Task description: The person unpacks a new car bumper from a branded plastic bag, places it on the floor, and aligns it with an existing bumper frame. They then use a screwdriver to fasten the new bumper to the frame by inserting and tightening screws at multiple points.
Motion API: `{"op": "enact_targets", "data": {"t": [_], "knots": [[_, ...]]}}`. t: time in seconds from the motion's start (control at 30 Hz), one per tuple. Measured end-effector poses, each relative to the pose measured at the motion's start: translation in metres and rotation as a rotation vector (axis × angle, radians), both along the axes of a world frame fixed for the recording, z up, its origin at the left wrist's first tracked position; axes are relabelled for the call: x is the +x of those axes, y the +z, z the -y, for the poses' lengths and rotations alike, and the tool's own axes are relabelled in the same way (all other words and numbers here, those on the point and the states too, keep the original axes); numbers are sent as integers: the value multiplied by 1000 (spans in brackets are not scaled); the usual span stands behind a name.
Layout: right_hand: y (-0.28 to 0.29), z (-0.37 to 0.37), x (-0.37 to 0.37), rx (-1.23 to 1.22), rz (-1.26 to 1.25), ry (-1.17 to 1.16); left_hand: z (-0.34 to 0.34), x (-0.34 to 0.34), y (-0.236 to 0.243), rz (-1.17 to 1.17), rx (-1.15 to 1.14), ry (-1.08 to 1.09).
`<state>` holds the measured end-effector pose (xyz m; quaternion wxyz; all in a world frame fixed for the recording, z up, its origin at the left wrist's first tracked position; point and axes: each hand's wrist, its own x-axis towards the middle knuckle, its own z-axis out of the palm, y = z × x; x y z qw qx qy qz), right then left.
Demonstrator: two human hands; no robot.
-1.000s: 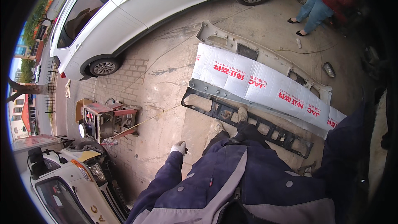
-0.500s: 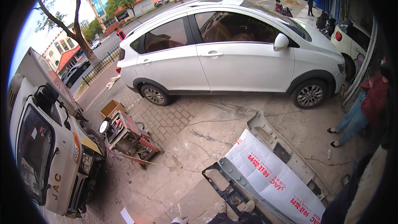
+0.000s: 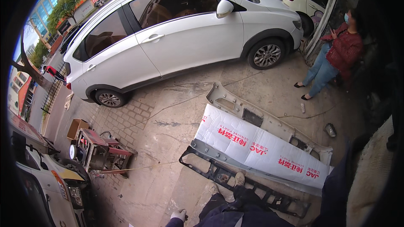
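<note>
A white-gloved left hand (image 3: 179, 215) shows at the bottom edge of the head view, low over the concrete ground (image 3: 168, 151); it holds nothing, and whether its fingers are spread or curled I cannot tell. The right hand is out of view.

The nearest thing is the car bumper (image 3: 269, 149), lying flat on the ground just ahead of the person's shoes (image 3: 239, 179), its middle wrapped in white printed plastic sheet (only the grey ends and lower edge show bare). A black plastic grille frame (image 3: 235, 180) lies against its near edge.

The bumper looks long, light for its size and springy, likely to sag and twist if lifted from one end. The wrap is probably slippery, so the bare grey corners or the lower edge seem the surer places to grip, one hand toward each end.

A white car (image 3: 176, 38) is parked beyond, and a person in a red jacket (image 3: 336, 54) stands at the right.
</note>
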<state>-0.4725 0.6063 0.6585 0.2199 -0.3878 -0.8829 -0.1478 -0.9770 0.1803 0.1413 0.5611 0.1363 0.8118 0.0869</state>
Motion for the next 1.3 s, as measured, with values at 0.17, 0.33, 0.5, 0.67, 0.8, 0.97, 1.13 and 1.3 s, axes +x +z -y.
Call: {"op": "enact_targets", "data": {"t": [0.17, 0.33, 0.5, 0.67, 0.8, 0.97, 1.13, 1.3], "knots": [[29, 40, 16, 140, -86, 56, -69, -24, 3, 6, 4, -59], [26, 91, 27, 317, -427, 55, -114, -38, -14, -5, 45, -201], [-114, 130, 56, -300, -899, -680, -142, -25, -16, 42, 48, -295], [-316, 239, 73, -755, -486, -1199, -158, -19, -6, 24, 25, -491], [-408, 325, 55, -1085, -439, -1174, -168, -28, -10, 2, -36, -524], [-444, 312, 22, -1240, -512, -1028, -186, -28, -11, -11, -36, -470], [-478, 264, 5, -1401, -628, -979, -210, -20, -1, -96, -72, -579], [-539, 262, -13, -1384, -579, -976, -240, -17, -30, -215, -136, -902]]}}
